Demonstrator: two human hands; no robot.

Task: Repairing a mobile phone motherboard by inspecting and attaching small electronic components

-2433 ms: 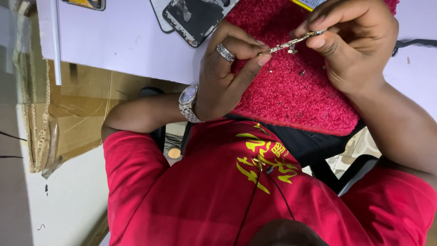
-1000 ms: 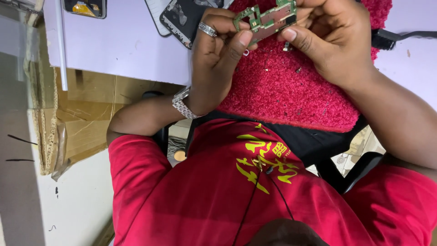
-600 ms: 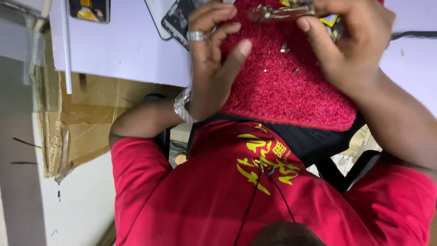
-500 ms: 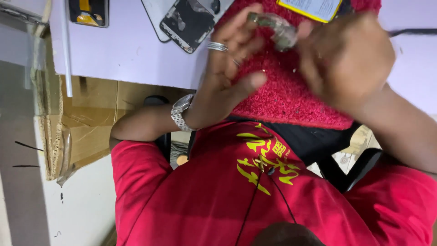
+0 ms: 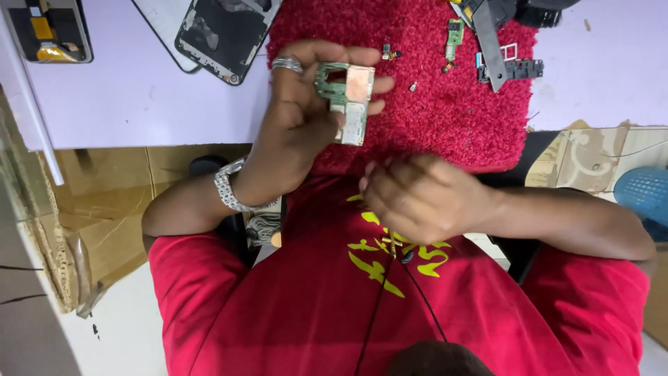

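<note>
Single head-worn view, looking steeply down.

The camera sits above the person's head and faces almost straight down over the red shirt (image 5: 390, 306), close to the body. The red mat (image 5: 445, 111) and pale table (image 5: 125, 104) fill the far edge; cardboard (image 5: 90, 209) lies left. No second view shares the scene.

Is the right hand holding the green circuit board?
No, the left hand holds the green circuit board in its fingers; the right hand is closed near the chest.
</note>
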